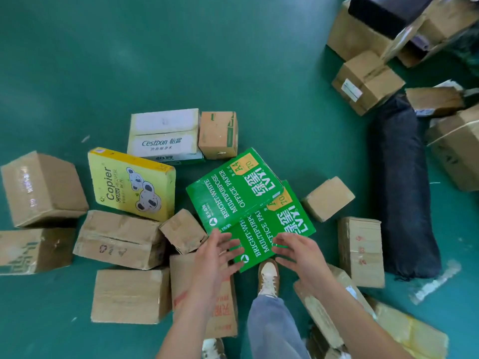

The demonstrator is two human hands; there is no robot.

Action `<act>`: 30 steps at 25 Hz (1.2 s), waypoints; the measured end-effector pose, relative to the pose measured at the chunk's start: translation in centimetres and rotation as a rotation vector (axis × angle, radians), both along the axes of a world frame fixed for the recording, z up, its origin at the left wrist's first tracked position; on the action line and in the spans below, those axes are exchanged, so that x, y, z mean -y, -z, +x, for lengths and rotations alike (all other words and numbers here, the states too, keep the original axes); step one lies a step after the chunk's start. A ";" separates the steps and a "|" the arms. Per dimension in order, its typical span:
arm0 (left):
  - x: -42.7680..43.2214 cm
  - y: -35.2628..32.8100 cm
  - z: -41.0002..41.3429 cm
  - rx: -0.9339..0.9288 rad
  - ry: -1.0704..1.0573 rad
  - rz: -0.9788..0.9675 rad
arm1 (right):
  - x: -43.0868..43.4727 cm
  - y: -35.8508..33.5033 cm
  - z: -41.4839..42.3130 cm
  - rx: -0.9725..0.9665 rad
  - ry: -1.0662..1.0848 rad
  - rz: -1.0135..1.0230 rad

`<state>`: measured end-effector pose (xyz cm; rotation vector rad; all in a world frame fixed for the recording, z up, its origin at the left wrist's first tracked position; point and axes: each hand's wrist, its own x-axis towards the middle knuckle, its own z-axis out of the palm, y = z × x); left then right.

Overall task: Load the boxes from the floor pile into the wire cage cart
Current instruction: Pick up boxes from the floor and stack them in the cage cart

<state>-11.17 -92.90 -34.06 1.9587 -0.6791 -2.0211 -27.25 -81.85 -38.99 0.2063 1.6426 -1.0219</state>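
1. Plainly, both hands are spread wide and hold nothing: the left hand [220, 255] and the right hand [298, 255] hover at the near end of the lower green paper box [274, 229], which lies on the green floor [233, 60] just ahead of the person's shoe [268, 278]; whether any fingertip touches the cardboard I cannot tell
2. The upper green paper box [233, 187] lies skewed across the far part of the lower one. If the lower box is raised first, the upper one would probably slide off towards the small brown box [182, 230] or the floor
3. The print says office paper, so each box is likely heavy. A hold at the near end alone, by the fingertips, could slip and drop the load onto the shoe just below
4. Cartons crowd both sides: a red-printed brown box [207, 307] under the left forearm and a flattened carton [324, 312] under the right. A blind step back with arms full could catch on either
5. The wire cage cart is not in view, so the carry probably means a turn among loose boxes and past the dark bag [401, 190], where a heavy box blocking the downward view invites a stumble
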 end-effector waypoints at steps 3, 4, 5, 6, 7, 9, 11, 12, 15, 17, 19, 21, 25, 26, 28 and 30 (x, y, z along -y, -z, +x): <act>2.2 9.3 -2.7 0.039 -0.029 0.101 | 2.9 8.8 -3.9 0.023 -0.027 0.045; 2.8 12.4 -3.4 0.067 -0.007 0.114 | 3.7 11.9 -5.0 0.033 -0.025 0.068; 3.2 15.4 -3.9 0.090 0.026 0.130 | 4.1 14.8 -6.0 0.052 -0.017 0.090; 3.3 19.1 -4.2 0.113 0.056 0.142 | 4.3 18.4 -6.9 0.068 0.004 0.118; 3.6 21.8 -4.4 0.134 0.085 0.162 | 4.5 21.1 -7.6 0.092 0.025 0.153; 3.6 26.9 -4.5 0.170 0.125 0.214 | 4.4 26.2 -8.6 0.116 0.028 0.203; 3.0 31.8 -4.4 0.215 0.170 0.248 | 3.8 31.2 -9.4 0.118 0.003 0.244; 2.8 33.8 -4.2 0.234 0.175 0.262 | 3.5 33.2 -9.7 0.110 -0.015 0.266; 2.1 38.6 -3.5 0.277 0.158 0.308 | 3.2 37.8 -10.3 0.094 -0.080 0.318; 1.8 40.9 -3.0 0.285 0.137 0.335 | 4.4 40.3 -10.2 0.080 -0.075 0.329; 1.7 42.5 -2.7 0.281 0.115 0.348 | 6.8 42.2 -9.5 0.069 -0.059 0.306; 1.9 43.7 -2.5 0.268 0.084 0.351 | 9.7 43.8 -8.4 0.088 -0.053 0.261; 2.8 45.3 -2.0 0.227 -0.028 0.361 | 13.4 46.3 -6.4 0.146 0.026 0.250; 3.0 45.6 -1.8 0.221 -0.046 0.363 | 13.8 46.9 -6.2 0.159 0.062 0.260; 3.6 45.9 -1.6 0.211 -0.072 0.372 | 14.0 47.8 -5.9 0.158 0.110 0.261; 3.9 46.1 -1.3 0.207 -0.089 0.379 | 13.7 48.2 -5.8 0.140 0.122 0.252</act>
